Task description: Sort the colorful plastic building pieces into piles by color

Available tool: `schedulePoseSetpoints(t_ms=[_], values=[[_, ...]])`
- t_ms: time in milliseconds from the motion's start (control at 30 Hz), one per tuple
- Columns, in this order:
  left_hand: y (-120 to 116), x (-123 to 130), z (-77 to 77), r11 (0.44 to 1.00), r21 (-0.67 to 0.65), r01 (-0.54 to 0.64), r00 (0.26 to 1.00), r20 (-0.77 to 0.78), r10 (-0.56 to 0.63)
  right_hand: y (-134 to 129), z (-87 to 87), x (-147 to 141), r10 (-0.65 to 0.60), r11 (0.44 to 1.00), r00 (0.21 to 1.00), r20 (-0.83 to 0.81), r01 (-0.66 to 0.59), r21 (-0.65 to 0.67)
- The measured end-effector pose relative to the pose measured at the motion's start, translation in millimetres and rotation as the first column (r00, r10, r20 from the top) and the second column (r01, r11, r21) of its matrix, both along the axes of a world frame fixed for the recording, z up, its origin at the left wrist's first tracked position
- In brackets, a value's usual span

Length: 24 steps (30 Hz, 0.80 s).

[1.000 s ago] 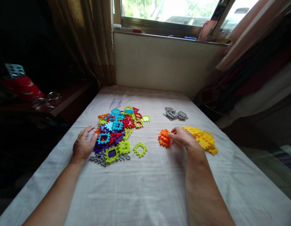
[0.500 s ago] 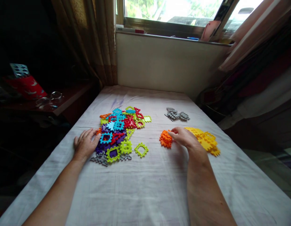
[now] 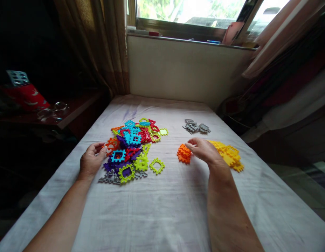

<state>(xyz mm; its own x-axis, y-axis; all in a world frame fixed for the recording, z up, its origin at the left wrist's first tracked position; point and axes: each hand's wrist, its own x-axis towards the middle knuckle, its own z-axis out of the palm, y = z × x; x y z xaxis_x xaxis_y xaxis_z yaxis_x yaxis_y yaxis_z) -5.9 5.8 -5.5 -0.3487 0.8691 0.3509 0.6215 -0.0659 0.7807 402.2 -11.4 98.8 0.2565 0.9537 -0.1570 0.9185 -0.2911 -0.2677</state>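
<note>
My left hand pinches an orange notched piece at the left edge of a mixed pile of toy pieces in blue, purple, red, green and grey. On the right, my right hand hovers beside a small orange stack, its thumb and fingers near the stack's top; whether they hold anything is hidden. Yellow pieces lie just right of that hand, partly behind it. A lime-green square frame lies apart from the mixed pile, on its right.
Grey pieces form a small group farther back on the cloth-covered surface. At the left, glasses and a red patterned pouch sit on a dark side table. A wall and window stand behind.
My left hand has closed on an orange piece and raised it a little out of the pile, shifting purple pieces beside it. My right hand has stayed near the orange stack.
</note>
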Motion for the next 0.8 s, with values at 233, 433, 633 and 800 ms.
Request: schedulePoseSetpoints(t_ms=[233,433,633,800], values=[[-11.8,13.0,20.3,0.976,0.146,-0.164,0.986,0.036,0.160,-5.1,8.4,-17.0,0.043,0.996,0.999,0.008,-0.043,0.072],[-27.2,30.6,32.3,0.974,0.206,-0.091,0.994,0.083,0.075,-7.0,8.0,-42.3,0.178,0.974,0.984,-0.006,-0.175,0.144],[-46.0,58.6,33.0,0.971,0.202,0.129,0.990,-0.083,-0.115,-14.5,5.8,-76.3,0.382,0.907,0.911,-0.152,-0.338,0.253],[-55.8,78.4,32.9,0.919,0.192,0.344,0.937,-0.126,-0.325,-24.0,-5.3,-115.5,0.590,0.803,0.750,-0.298,-0.509,0.309]])
